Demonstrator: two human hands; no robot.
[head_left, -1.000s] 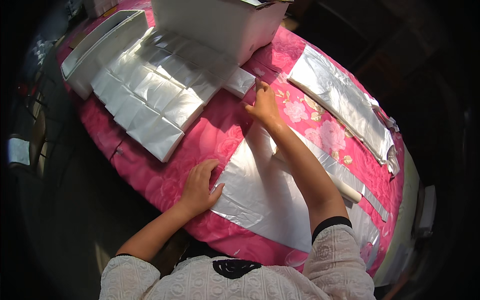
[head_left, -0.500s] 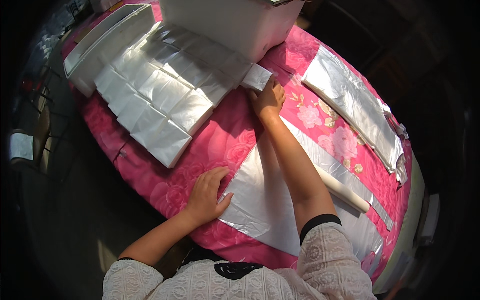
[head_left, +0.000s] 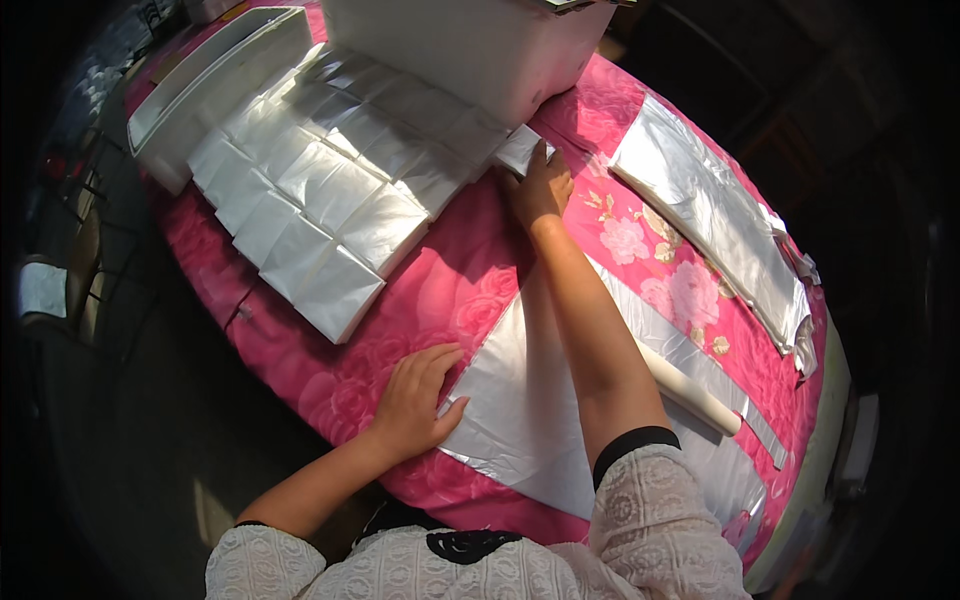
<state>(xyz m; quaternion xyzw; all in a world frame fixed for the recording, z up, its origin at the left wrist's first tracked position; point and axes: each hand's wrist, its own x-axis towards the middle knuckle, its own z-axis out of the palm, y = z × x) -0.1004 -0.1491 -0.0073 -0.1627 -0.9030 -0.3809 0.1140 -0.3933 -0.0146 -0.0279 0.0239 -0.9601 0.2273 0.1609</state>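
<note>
I see the table (head_left: 470, 290), under a pink flowered cloth, carrying everything. A white box (head_left: 470, 50) sits at 12 o'clock, with a white tray (head_left: 215, 85) at 10 and rows of folded silver packets (head_left: 330, 185) overlapping between them. A flat silver sheet (head_left: 520, 410) lies at 6 o'clock, its long axis running toward 4, beside a white roll (head_left: 690, 390). More silver sheets (head_left: 715, 220) lie at 2 o'clock.

My right hand (head_left: 540, 185) is stretched far out, fingers together, flat on one small folded packet (head_left: 522, 150) that pokes out at 12 o'clock from the fingertips, touching the box's base. My left hand (head_left: 415, 400) is well apart, fingers spread, pressing the sheet's near-left edge.
</note>
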